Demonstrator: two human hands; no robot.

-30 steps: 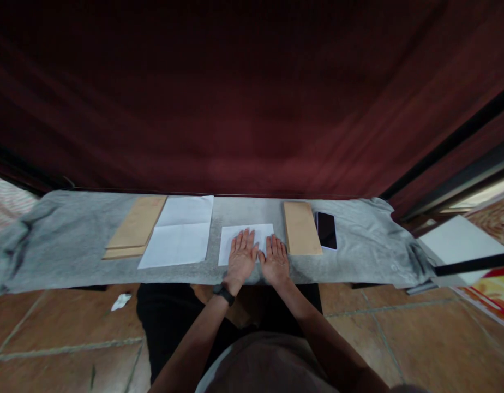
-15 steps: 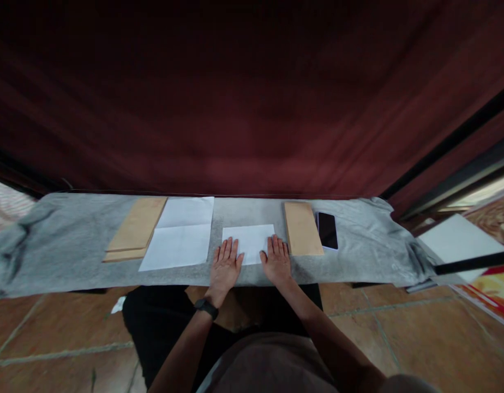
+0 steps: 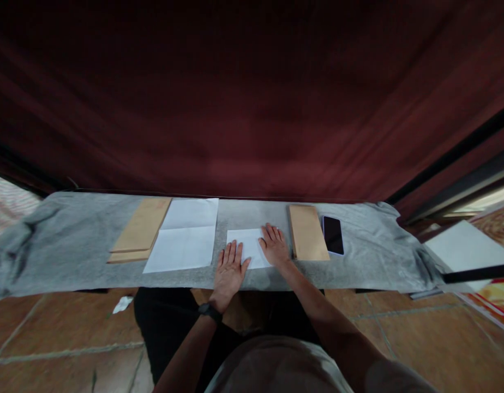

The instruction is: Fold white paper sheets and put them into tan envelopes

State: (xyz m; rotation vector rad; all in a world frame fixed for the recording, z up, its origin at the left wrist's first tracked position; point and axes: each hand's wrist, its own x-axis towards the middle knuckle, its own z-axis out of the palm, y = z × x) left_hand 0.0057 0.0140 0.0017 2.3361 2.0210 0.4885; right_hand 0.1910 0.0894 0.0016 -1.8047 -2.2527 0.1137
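Observation:
A small white sheet of paper (image 3: 255, 252), apparently folded, lies on the grey cloth in front of me. My left hand (image 3: 229, 268) rests flat on its left edge, fingers stretched out and thumb on the paper. Across the right side of the sheet lies my right hand (image 3: 274, 244), also flat, its fingers reaching the far right corner. Neither hand grips anything. Left of them is a larger white paper stack (image 3: 182, 245) with a crease across it. Just right of my right hand sits a brown envelope stack (image 3: 310, 233).
The grey cloth (image 3: 370, 245) covers a long narrow table. A phone (image 3: 333, 236) lies right of the brown stack. More brown envelopes (image 3: 139, 226) are at the left, partly under the white sheets. A dark red curtain (image 3: 244, 136) hangs behind the table.
My right hand has slid forward along the right side of the small sheet, now covering its far right corner. My left hand stays flat at the left edge. The view has shifted slightly.

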